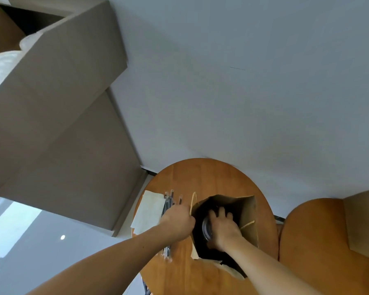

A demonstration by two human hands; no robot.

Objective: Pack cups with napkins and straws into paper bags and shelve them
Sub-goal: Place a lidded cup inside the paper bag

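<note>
Head view: napkins (pixel 149 211), straws (pixel 168 200) beside bag (pixel 248 211).

Brown paper bag (pixel 248 211) stands open on the round wooden surface (pixel 202 175), string handles up. Inside it, dark cup with clear lid (pixel 207 227), partly hidden. White napkins (pixel 149 209) lie flat left of bag; wrapped black straws (pixel 168 198) between them, loosely piled.

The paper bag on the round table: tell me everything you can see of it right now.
The paper bag is brown kraft paper, upright and wide open on the round wooden table, with twisted paper handles. Left hand holds its left rim; right hand reaches inside over a clear-lidded cup. Its near edge looks creased.
</note>
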